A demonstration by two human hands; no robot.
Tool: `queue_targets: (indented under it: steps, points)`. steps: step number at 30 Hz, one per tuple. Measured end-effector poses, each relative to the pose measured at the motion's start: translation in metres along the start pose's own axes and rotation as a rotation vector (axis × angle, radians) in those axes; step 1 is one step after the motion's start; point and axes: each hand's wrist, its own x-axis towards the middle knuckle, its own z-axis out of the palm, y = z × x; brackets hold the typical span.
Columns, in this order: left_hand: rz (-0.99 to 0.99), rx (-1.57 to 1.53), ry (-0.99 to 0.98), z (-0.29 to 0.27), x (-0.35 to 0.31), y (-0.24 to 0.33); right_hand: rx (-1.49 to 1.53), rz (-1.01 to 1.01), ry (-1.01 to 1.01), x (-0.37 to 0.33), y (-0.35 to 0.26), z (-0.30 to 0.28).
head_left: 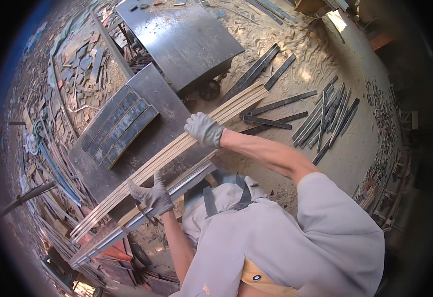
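both gloved hands hold a bundle of long pale wood strips point(177, 148) lying diagonally across the dark bench point(152, 94) at frame centre. left hand point(151, 194) and right hand point(204, 128) each keep a closed grip on it. the strips look light but whippy, best held spread apart.

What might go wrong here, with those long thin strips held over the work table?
1. The bundle of pale wood strips juts far past both gloved hands, left hand and right hand, so its ends may sag or fan apart.
2. Its far end could knock the dark slats stacked on the table.
3. Loose dark strips on the sawdust floor look like a tripping hazard.
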Motion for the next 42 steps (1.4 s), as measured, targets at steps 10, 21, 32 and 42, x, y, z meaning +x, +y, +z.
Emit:
queue_targets:
  steps: [10,21,32,42]
  points:
    - [0.704,0.215,-0.719,0.148,0.114,-0.031,0.184,-0.016,-0.082,0.142,-0.082,0.069]
    - [0.781,0.143,-0.577,0.169,0.124,-0.046,1.413,0.896,0.418,0.020,0.142,0.112]
    - [0.704,0.234,-0.613,0.153,0.157,-0.112,1.384,0.951,0.133,0.068,0.063,0.109]
    - [0.682,0.251,-0.610,0.128,0.130,-0.114,0.229,-0.073,0.037,0.107,-0.017,0.109]
